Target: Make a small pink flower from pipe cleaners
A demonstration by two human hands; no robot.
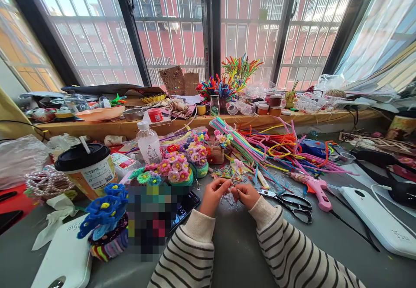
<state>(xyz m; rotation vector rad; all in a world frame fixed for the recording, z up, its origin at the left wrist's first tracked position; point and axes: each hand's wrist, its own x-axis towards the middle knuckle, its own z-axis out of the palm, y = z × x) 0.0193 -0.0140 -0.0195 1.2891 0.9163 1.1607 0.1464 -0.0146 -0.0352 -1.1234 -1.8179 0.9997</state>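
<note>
Both hands meet over the middle of the grey worktop (pixel 234 244), just in from its near edge. The left hand (pixel 213 195) and the right hand (pixel 247 195) have their fingertips pressed together on 1 small craft piece (pixel 232 187) pinched between them; it is too small to tell what it is.

Black-handled scissors (pixel 290 205) lie just right of the right hand, with a pink glue gun (pixel 313 187) beyond them and a white power bank (pixel 378 221) toward the right edge. A loose heap of pipe cleaners (pixel 260 147) spreads behind the hands. Small pots of pink flowers (pixel 177 172) stand left of the left hand, next to a clear plastic bottle (pixel 148 143). A lidded paper cup (pixel 87 169) and a blue flower (pixel 105 208) sit toward the left edge, and a phone (pixel 185 208) lies near the left sleeve.
</note>
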